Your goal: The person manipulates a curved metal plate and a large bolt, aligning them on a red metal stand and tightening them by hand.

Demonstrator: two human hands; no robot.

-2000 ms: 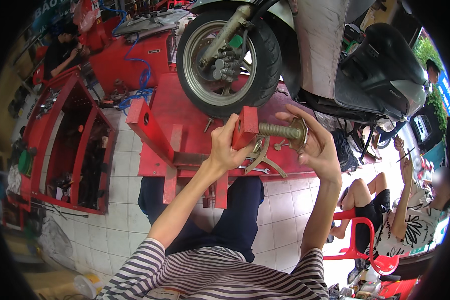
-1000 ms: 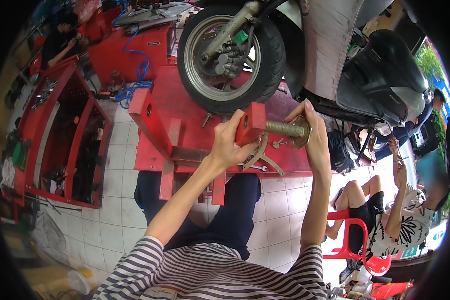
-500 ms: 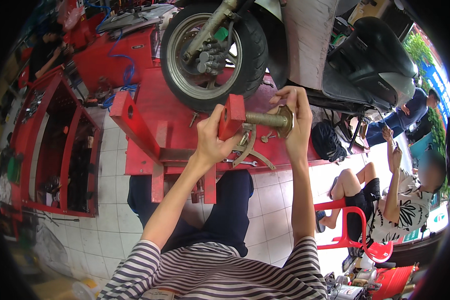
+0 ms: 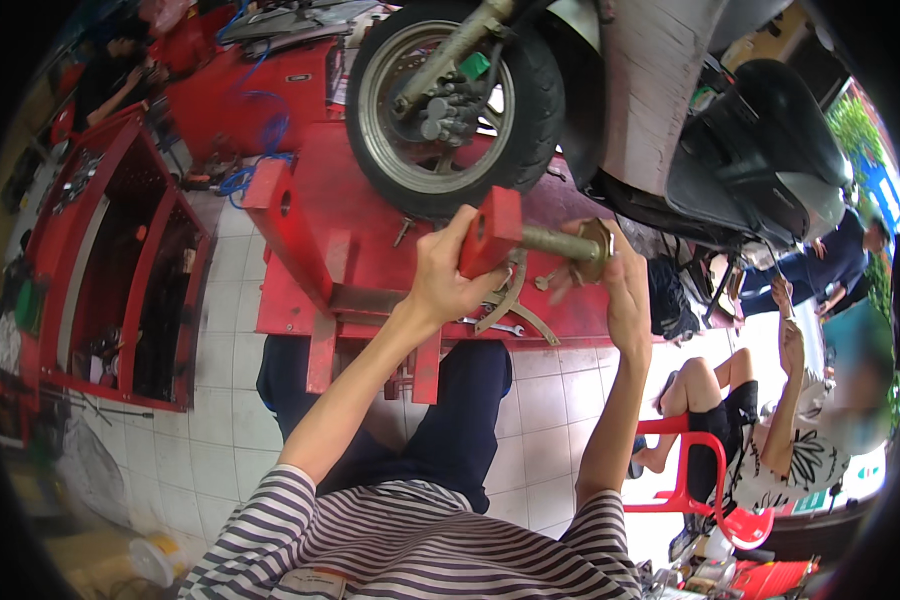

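Observation:
My left hand (image 4: 442, 275) is wrapped round the top of a red metal upright (image 4: 494, 225), part of a U-shaped clamp whose other arm (image 4: 285, 235) stands to the left. A thick threaded bolt (image 4: 552, 242) runs through the upright and sticks out to the right. On its outer end is a large brass-coloured hex head (image 4: 597, 252). My right hand (image 4: 630, 290) is closed about that head, thumb against its side; some of its fingers are blurred or hidden behind it. Below the bolt lie a curved metal bracket (image 4: 525, 312) and a wrench (image 4: 510, 328).
A scooter's front wheel (image 4: 450, 110) stands on the red lift platform (image 4: 370, 255) just beyond the clamp. A red tool cabinet (image 4: 120, 290) is at the left. To the right a person sits by a red plastic chair (image 4: 682, 465); another person (image 4: 820, 260) is farther back.
The view has shifted, so the clamp and wheel sit farther right. My right hand has turned from fingers raised above the hex head to lower round its side. My left hand keeps its hold.

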